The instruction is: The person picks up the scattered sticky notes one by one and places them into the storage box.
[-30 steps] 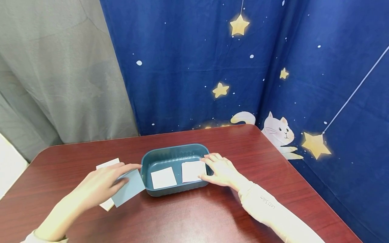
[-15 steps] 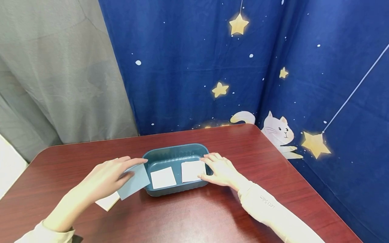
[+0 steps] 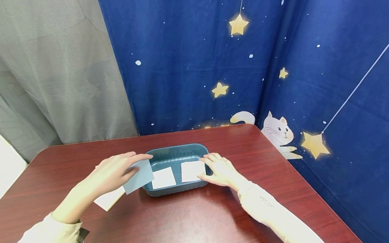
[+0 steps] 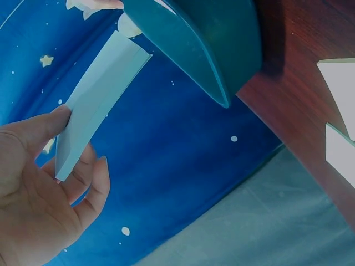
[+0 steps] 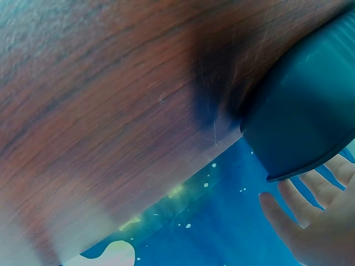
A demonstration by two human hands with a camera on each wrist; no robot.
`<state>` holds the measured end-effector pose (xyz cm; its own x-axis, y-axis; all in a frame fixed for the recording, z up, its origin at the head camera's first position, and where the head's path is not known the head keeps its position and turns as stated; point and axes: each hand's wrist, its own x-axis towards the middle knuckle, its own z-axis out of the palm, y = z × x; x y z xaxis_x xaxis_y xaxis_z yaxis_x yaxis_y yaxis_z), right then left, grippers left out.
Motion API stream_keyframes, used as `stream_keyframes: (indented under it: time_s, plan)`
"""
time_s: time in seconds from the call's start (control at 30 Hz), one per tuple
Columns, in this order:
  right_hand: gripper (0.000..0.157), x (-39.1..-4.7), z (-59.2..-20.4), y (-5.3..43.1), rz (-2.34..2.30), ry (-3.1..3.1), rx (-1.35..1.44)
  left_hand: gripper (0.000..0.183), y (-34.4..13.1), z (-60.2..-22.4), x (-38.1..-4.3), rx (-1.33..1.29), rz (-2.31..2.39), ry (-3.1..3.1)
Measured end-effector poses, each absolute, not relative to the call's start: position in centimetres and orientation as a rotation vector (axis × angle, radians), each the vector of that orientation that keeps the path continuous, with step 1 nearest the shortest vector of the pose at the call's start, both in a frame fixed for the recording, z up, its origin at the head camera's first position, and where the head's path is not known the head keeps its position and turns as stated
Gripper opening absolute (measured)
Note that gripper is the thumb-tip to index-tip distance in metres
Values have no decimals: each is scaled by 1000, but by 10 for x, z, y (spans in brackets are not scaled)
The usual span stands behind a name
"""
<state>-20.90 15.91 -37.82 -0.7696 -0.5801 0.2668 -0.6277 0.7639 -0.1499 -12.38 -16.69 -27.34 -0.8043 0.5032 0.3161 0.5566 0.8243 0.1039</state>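
Note:
My left hand [image 3: 113, 173] pinches a light blue pad of square paper notes [image 3: 139, 179] between thumb and fingers, over the left end of a dark teal plastic box [image 3: 173, 192]. Seen from the left wrist, this note pad [image 4: 102, 100] is a thin stack held edge-on, apart from the box. Two white note stacks lie inside the box, a left stack [image 3: 164, 178] and a right stack [image 3: 192, 170]. With fingers spread and relaxed, my right hand [image 3: 221, 171] rests over the right rim; the right wrist view has its fingertips at the rim.
A whitish note pad [image 3: 109, 199] lies on the red-brown table [image 3: 197, 216], partly under my left forearm and hand. The left wrist view has two pale pads on the table, an upper pad [image 4: 341, 91] and a lower pad [image 4: 341, 152]. Curtains [image 3: 188, 67] hang behind.
My left hand has carried the light blue note pad right and slightly up, from beside the box to over its left end. The right hand and box have hardly moved.

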Motion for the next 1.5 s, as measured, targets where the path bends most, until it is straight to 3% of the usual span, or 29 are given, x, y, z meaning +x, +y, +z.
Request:
stream_keyframes:
  time_s: [1.5]
  plan:
    - [64,-209,-380,160,350,-2759,950,44,-152,-289,-163,-903,-345,-2727]
